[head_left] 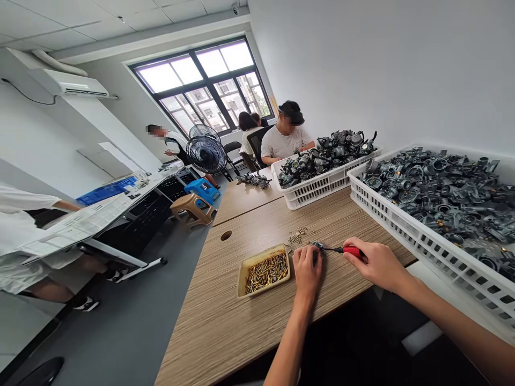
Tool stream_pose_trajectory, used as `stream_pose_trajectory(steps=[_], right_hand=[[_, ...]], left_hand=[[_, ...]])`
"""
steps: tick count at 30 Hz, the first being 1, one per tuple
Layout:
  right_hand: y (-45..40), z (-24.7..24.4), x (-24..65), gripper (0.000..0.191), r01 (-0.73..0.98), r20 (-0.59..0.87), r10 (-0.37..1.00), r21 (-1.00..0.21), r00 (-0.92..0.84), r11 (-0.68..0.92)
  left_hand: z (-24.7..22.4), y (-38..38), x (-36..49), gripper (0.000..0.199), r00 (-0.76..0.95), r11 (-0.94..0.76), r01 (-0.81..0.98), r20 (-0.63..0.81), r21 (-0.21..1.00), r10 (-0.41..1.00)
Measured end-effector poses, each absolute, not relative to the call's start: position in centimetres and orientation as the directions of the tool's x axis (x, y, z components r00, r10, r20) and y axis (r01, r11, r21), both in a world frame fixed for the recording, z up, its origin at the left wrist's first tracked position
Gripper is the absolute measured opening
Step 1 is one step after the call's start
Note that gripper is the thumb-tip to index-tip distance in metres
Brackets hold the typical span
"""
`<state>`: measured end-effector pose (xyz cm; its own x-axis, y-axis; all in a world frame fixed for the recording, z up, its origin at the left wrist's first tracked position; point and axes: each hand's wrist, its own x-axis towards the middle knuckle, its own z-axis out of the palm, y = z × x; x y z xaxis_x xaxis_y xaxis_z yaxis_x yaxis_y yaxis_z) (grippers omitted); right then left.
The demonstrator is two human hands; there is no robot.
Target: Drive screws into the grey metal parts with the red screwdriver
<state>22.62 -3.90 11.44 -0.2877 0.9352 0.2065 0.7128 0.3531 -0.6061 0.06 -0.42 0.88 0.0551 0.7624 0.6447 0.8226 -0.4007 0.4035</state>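
My left hand [308, 266] is closed around a small dark metal part [317, 245] and steadies it on the wooden table [225, 268]. In my right hand [376, 262] is a screwdriver [352, 250] with a red and black handle. Its shaft points left, and the tip reaches the metal part; the exact contact is too small to make out. Left of my left hand stands a shallow tray [240, 284] holding many small brass pieces. A loose pile of brass pieces [298, 235] lies on the table just beyond my left hand.
A white crate [402, 228] heaped with dark metal parts stands at my right. Another white crate [300, 199] of metal assemblies stands farther back, with more assemblies [254, 180] beside it. A co-worker [285, 136] sits across the table. Stools [193, 206] and a fan [206, 155] stand left.
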Motion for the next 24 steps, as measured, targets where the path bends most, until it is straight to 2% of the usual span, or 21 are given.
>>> stream_pose_trajectory(steps=[24], right_hand=[[-3.99, 12.04, 22.96, 0.024, 0.716, 0.197, 0.939, -0.608, -0.282, 0.343]], left_hand=[[1.09, -0.56, 0.16, 0.009, 0.054, -0.41, 0.812, 0.646, 0.415, 0.762]])
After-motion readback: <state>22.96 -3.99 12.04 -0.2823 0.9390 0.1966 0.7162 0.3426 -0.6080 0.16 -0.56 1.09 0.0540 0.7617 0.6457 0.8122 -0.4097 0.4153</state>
